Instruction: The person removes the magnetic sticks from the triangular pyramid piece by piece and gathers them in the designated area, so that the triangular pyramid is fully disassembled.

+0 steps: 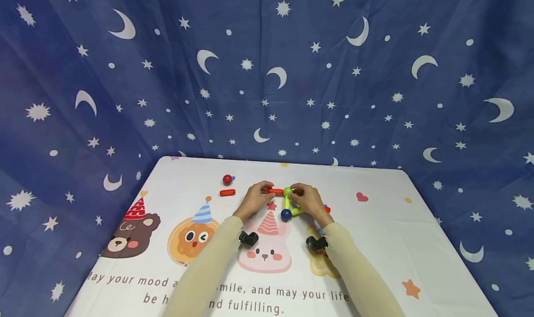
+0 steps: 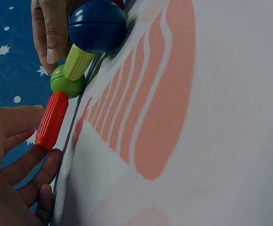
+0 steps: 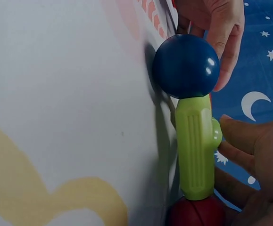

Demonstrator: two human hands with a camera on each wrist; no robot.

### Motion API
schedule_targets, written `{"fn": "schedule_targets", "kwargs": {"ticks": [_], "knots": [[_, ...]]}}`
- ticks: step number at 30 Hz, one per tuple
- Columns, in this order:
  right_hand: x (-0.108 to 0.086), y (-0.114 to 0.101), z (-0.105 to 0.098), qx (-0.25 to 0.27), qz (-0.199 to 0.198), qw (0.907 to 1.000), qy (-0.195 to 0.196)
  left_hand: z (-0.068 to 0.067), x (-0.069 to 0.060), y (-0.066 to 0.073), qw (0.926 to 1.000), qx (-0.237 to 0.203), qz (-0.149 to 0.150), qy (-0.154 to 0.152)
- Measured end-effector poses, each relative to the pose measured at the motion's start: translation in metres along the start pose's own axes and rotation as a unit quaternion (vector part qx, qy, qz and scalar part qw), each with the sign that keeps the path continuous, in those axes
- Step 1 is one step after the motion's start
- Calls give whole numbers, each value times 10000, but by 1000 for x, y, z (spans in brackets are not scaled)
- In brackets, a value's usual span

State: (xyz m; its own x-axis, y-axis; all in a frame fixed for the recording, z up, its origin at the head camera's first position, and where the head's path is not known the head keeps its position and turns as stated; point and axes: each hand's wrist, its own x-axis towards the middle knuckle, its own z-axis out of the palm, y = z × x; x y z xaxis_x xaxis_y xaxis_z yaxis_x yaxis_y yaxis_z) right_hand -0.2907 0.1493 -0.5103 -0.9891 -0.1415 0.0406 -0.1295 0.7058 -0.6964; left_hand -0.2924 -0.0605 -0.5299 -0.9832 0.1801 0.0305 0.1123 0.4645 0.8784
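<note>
My left hand (image 1: 255,199) pinches a red magnetic rod (image 2: 52,120) between thumb and fingers. One end of that rod meets a light green ball (image 2: 66,82). At the ball's other side, my right hand (image 1: 308,200) grips the ball with thumb and fingertips. A short yellow-green rod (image 2: 79,62) runs from the ball to a dark blue ball (image 1: 286,215) lying nearer me. From the blue ball a second yellow-green rod (image 3: 195,148) leads to a dark red ball (image 3: 196,212), partly hidden beneath my right hand.
Left of the hands lie a loose red rod (image 1: 227,193) and a red ball (image 1: 227,180) with a small blue piece behind it. A red piece (image 1: 327,209) and a blue piece (image 1: 320,231) show beside the right wrist. A starry blue curtain (image 1: 267,76) hangs behind the table.
</note>
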Motion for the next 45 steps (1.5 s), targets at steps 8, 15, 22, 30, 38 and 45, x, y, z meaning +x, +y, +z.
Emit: {"fn": "schedule_targets", "kwargs": {"ticks": [8,15,22,30,38,45], "knots": [[4,3,6,-5,164,9999,41,5,3,-3,9996,288,18,-16],[8,-1,4,-122,136,9997,154,6,8,0,9984,564,56,63],[11,-3,2,-32,108,9998,163,7,12,0,9976,672,22,165],[11,1,4,-169,128,9997,74,10,12,-2,9972,749,-28,87],[11,0,2,-107,112,9999,64,7,10,-1,9960,866,204,31],[12,3,3,-67,79,9999,40,8,8,-3,9965,810,228,0]]}}
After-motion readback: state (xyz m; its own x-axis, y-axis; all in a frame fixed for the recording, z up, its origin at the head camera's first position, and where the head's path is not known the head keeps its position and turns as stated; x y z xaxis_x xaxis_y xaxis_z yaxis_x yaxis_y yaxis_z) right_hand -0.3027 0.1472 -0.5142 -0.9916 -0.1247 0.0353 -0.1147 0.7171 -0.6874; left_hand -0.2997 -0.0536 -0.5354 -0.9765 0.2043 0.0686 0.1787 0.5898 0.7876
